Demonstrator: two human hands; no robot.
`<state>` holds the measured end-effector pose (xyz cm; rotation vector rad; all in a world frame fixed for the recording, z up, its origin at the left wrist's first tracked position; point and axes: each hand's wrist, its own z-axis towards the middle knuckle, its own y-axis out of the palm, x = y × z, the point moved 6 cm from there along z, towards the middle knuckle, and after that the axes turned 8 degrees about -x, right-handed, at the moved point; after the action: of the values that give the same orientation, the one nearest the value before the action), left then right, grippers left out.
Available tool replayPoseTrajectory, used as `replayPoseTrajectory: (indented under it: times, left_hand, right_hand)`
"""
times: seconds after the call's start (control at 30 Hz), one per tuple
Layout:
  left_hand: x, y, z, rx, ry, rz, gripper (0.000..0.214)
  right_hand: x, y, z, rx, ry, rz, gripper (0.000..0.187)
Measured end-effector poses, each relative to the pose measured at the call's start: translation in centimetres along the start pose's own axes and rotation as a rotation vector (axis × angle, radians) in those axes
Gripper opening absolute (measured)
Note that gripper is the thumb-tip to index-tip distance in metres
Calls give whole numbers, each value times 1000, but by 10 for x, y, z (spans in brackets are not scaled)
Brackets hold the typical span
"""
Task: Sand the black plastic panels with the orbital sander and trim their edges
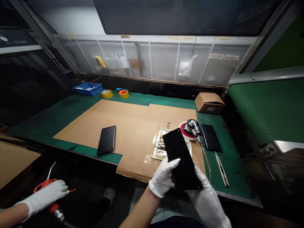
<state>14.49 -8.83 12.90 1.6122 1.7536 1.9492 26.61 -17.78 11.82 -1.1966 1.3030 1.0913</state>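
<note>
Both my hands wear white gloves and hold one black rectangular panel (181,158), tilted over the front of the bench. My left hand (163,177) grips its left edge, with the thumb lying on the face. Along the lower right edge, my right hand (206,193) supports it, its fingers partly hidden beneath. Behind the panel, a light-coloured fixture (158,152) is taped onto the cardboard (133,126). Just beyond rests a round air polisher (188,128) with a red-edged pad and a hose. A similar black panel (106,139) lies further left, another (211,137) at the right.
A co-worker's gloved hand (49,191) holds a red air blow gun (53,207) at lower left. A utility knife (222,169) lies at right. Behind are a blue tray (88,88), yellow tape rolls (106,93) and a carton (209,103). A green conveyor belt (270,98) runs alongside.
</note>
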Motion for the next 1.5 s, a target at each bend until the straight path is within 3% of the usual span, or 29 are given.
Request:
replayPoseTrajectory:
  times: [0.1, 0.17, 0.2, 0.23, 0.3, 0.37, 0.43, 0.53, 0.6, 0.67, 0.77, 0.87, 1.03, 1.5]
  left_hand:
    - [-2, -8, -6, 52, -10, -255, 27]
    - [7, -15, -14, 33, -14, -293, 21]
    - [11, -16, -18, 10, -12, -299, 18]
    - [14, -16, -23, -19, -11, -307, 16]
    - [15, -14, -30, -62, -20, -332, 16]
    - [12, -12, -36, -84, -24, -356, 20]
    - [9, -11, -41, -91, -34, -365, 23]
    - [7, -13, -48, -77, -51, -361, 23]
    - [9, -13, -54, -72, -75, -347, 24]
    - [12, -10, -60, -70, -98, -327, 25]
    - [17, -3, -69, -44, -115, -276, 28]
    - [20, 2, -78, 1, -138, -218, 36]
    - [22, 5, -90, 35, -128, -216, 37]
    - [21, 10, -89, -53, -137, -318, 31]
  right_hand:
    - [10, -61, -5, 173, 155, -297, 55]
    - [16, -114, -5, 456, 249, -716, 59]
    - [23, -134, -1, 510, 325, -962, 64]
    - [35, -149, 4, 494, 412, -1150, 69]
    - [65, -173, 14, 410, 560, -1307, 66]
    - [91, -186, 19, 322, 631, -1262, 58]
    - [102, -192, 18, 303, 627, -1164, 54]
    - [82, -181, 3, 450, 529, -960, 53]
    - [51, -153, -11, 523, 378, -741, 55]
    - [11, -109, -18, 453, 180, -562, 54]
    - [-50, -39, -19, 185, -116, -490, 46]
    - [-86, 0, -16, 5, -302, -531, 42]
    - [-89, 7, -10, -42, -311, -551, 38]
    - [-84, 9, -18, -84, -315, -547, 41]
